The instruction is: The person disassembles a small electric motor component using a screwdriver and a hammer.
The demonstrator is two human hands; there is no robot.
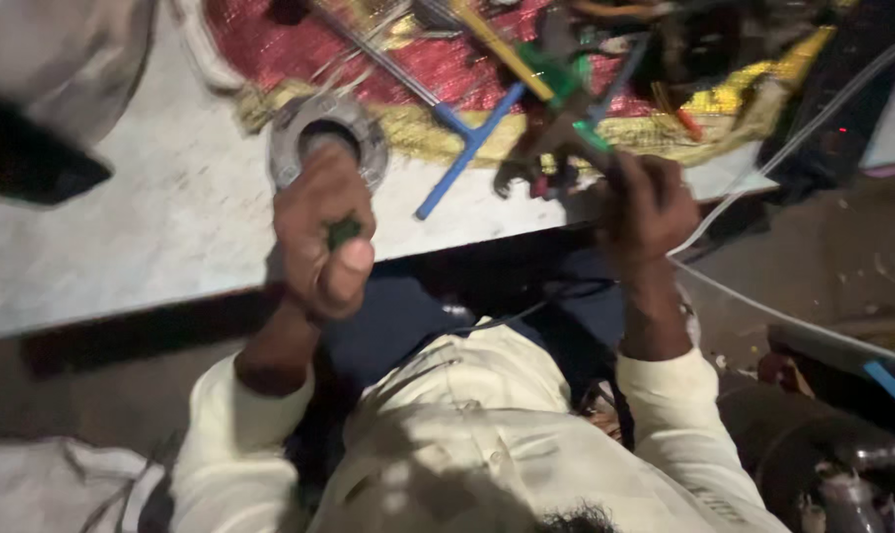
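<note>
left hand (321, 237) is fisted round a small green piece (344, 232), just below the metal ring (327, 138) on the bench (151, 227); right hand (648, 209) grips a tool handle (576, 133) angled up-left.

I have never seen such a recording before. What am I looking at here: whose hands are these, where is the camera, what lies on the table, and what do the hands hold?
There is no machine here. A person wears one camera on the head, and it looks down at the person's own two bare hands and cream shirt.

The left hand is closed in a fist around a small green thing; the picture is too blurred to say what it is. Just behind this hand a metal ring lies on the white table.

The right hand grips a dark tool with green on it, at the table edge; its kind is unclear.

Farther back lies a red and yellow cloth with tools on it, among them a blue T-handle tool. A white cable runs on the right.
</note>
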